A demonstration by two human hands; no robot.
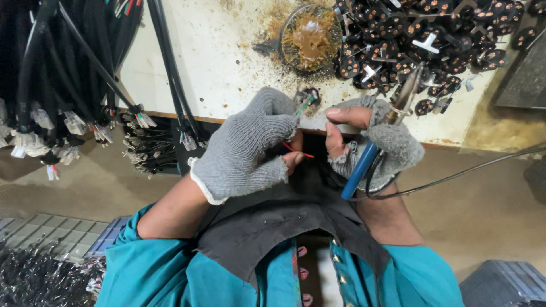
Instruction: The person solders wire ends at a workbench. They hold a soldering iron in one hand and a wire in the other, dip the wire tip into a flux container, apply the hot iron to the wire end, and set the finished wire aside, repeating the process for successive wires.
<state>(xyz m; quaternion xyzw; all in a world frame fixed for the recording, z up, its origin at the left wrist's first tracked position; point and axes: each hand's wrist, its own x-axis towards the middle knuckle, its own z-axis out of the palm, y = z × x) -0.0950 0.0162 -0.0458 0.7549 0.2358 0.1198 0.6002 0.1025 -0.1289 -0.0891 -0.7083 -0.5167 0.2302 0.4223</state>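
Fingers (296, 149) of the left hand (244, 148) pinch thin red and green wires (304, 105); right hand (369, 142) grips a soldering iron (378, 139).

Judging by the pose, the step in hand is soldering wire ends onto a small round plug piece (310, 95) at the table (227, 62) edge; next the iron tip must meet the joint steadily. Counted: two gloved hands, one iron, one flux tin (310, 38) behind the joint on the table, plug pieces (432, 40) heaped right of the tin, too many to count; cable bundles (62, 74) hang off the table's left.

Black cable bundles (62, 74) hang at far left. A round dish of brown paste (310, 38) sits far on the stained white bench (216, 57), left of a pile of small black parts (432, 40).
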